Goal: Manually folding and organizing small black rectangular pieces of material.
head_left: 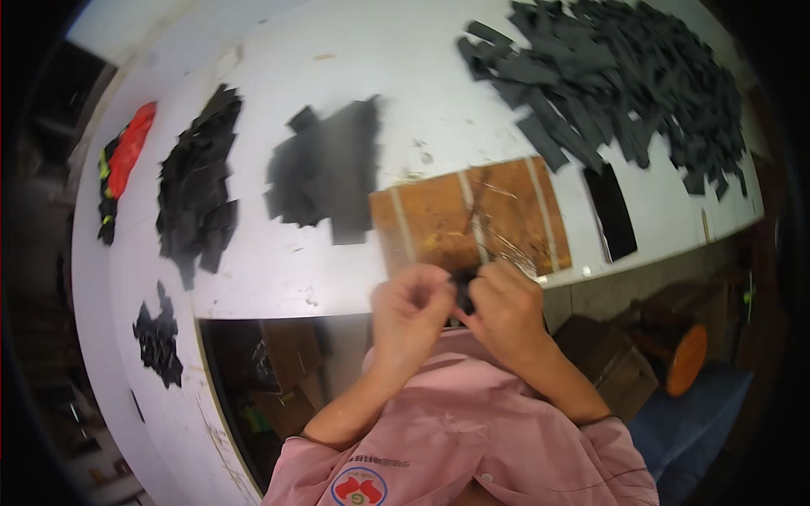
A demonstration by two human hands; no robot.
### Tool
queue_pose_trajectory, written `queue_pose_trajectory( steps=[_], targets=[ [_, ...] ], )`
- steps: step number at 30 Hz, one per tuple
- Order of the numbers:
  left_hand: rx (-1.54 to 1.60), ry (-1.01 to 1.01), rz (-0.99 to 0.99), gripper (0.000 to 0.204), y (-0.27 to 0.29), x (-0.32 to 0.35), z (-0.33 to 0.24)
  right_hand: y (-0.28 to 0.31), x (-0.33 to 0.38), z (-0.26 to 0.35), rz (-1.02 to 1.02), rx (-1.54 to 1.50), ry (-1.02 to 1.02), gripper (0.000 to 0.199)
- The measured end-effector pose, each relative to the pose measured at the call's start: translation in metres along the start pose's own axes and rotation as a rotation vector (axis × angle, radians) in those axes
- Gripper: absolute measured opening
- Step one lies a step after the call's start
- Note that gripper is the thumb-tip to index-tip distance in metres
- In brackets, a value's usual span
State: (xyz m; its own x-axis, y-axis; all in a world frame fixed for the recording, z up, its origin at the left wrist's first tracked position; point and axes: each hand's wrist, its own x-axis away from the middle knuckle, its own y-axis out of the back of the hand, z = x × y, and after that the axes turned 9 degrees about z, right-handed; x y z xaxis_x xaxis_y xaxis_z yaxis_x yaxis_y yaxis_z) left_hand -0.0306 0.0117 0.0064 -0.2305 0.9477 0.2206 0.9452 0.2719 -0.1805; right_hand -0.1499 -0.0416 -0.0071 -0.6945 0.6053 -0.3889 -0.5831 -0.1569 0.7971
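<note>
Close to my body, at the table's front edge, my left hand (413,308) and my right hand (509,310) meet around a small black piece (463,291). It looks like soft fabric or rubber, mostly hidden by my fingers. Both hands are closed, with fingertips pinching it from either side. Just beyond them lies a brown board (434,223) with pale strips across it and thin, wire-like strands on top. A large heap of dark grey strips (607,76) spreads over the table's far right. Left of the board sits a pile of flat dark pieces (325,169).
A black phone (609,215) lies right of the board. Further left are another black pile (198,181), a smaller black pile (159,337) and a red and black bundle (126,160). Below the white table (261,287) stand cardboard boxes (291,354) and an orange round-topped stool (686,361).
</note>
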Motion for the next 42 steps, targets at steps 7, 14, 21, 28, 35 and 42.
queue_pose_trajectory(
  steps=[7, 14, 21, 28, 35, 42],
  targets=[
    [-0.338, -0.253, 0.156, 0.005, 0.001, 0.005, 0.003, 0.006, 0.015, -0.005, -0.079, -0.664, -0.290, 0.015],
    [-0.252, -0.336, -0.239, 0.007, -0.007, 0.000, 0.021, -0.011, 0.002, 0.008, 0.011, -0.186, -0.226, 0.011],
    [0.673, 0.039, 0.301, 0.016, 0.023, -0.011, 0.007, -0.009, 0.005, -0.015, 0.031, -0.990, -0.387, 0.005],
    [-0.177, -0.509, -0.285, 0.020, 0.000, -0.010, 0.015, -0.007, 0.000, 0.004, 0.159, -1.602, -0.537, 0.021],
    [0.216, -0.341, 0.141, 0.028, 0.014, -0.006, 0.013, -0.015, 0.007, 0.002, 0.006, -1.510, -0.570, 0.033],
    [0.806, 0.193, 0.714, 0.044, 0.023, 0.018, -0.021, 0.011, 0.000, 0.012, 0.226, -1.648, -0.539, 0.016]
  ],
)
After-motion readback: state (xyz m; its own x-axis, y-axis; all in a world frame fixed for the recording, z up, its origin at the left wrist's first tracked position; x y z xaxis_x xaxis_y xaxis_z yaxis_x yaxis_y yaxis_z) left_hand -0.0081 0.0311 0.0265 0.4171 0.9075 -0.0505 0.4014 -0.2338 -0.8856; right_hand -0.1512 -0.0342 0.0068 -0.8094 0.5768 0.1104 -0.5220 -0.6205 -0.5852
